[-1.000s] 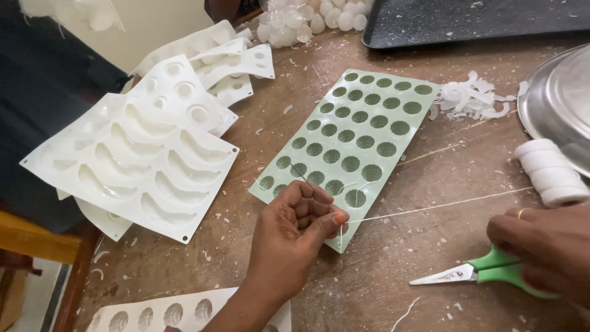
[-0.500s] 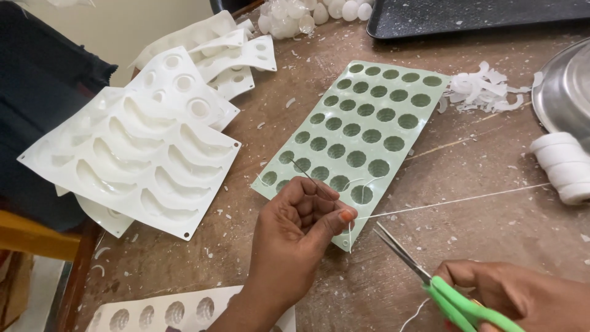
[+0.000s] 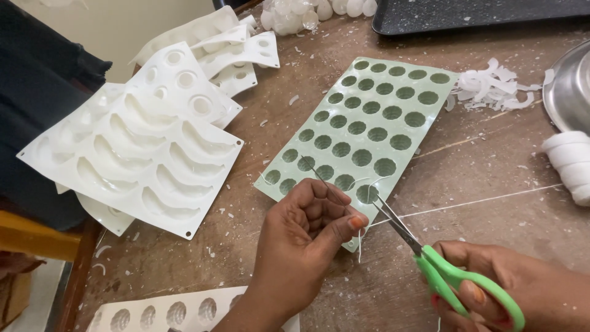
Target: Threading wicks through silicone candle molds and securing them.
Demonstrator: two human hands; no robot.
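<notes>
While left hand (image 3: 307,227) pinches white thread (image 3: 467,200), right hand (image 3: 516,289) grips green scissors (image 3: 442,270) (beside green mould (image 3: 369,129)).

We see a rough, matt wooden tabletop (image 3: 491,178), scratched and flecked with white wax-like shavings (image 3: 491,89). The green mould (image 3: 369,129) looks like soft, matt silicone; the white crescent mould (image 3: 141,166) is smoother with a faint sheen. The scissors (image 3: 442,270) have glossy green plastic handles and bright metal blades. The thin string (image 3: 479,200) looks fibrous, the far right pan (image 3: 568,86) brushed metal.
</notes>
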